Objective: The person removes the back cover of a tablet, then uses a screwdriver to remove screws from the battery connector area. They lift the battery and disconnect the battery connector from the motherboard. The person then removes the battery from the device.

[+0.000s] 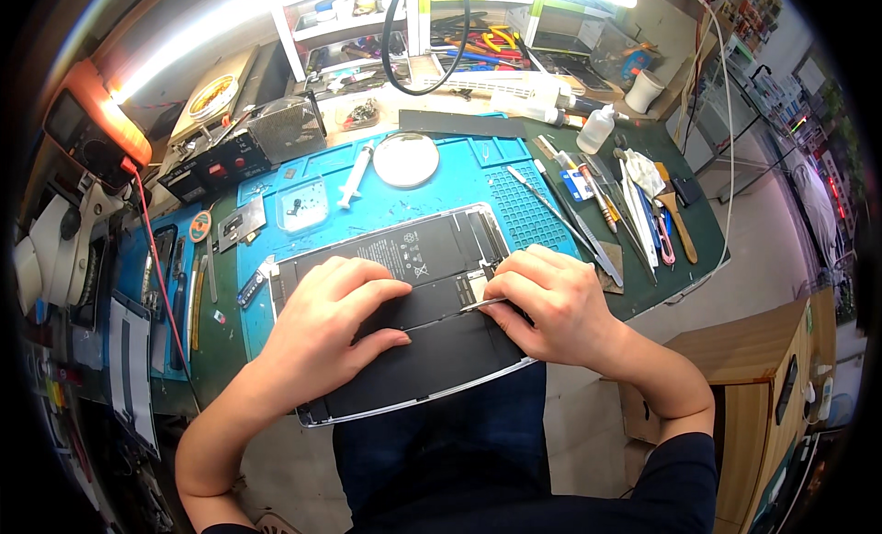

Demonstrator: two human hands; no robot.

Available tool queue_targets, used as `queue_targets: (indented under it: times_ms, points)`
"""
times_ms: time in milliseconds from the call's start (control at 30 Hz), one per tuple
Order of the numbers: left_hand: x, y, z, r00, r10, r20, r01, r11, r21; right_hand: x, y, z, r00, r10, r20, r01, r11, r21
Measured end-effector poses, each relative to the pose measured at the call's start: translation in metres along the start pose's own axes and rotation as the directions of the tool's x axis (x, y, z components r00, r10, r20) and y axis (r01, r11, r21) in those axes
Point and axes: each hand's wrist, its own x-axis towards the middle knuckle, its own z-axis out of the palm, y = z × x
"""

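Observation:
An opened tablet, its black battery packs bared inside a silver frame, lies at the bench's front edge and juts out over my lap. My left hand rests across its left part, fingers and thumb spread apart over the battery with nothing held. At the tablet's right side my right hand is closed in a pinch. A thin metal tool sticks out from those fingertips, touching or just over the lower edge of a small circuit board. The rest of the tool is hidden in the hand.
A blue repair mat lies under the tablet. Behind it are a syringe, a round white dish and a clear tray. Tweezers, blades and a brush lie at right. An orange multimeter stands left, its red lead hanging down.

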Motion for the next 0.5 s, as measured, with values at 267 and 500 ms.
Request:
queue_targets:
  times_ms: [267,500]
  points:
    - [0.019,0.017,0.025,0.982,0.144,-0.123,-0.123,0.979,0.163,-0.002,0.0,0.003,1.0,0.007,-0.022,-0.006,1.0,0.029]
    - [0.027,0.03,0.021,0.995,0.091,-0.034,-0.076,0.947,0.311,-0.005,0.002,0.004,1.0,-0.001,-0.027,0.001,1.0,0.016]
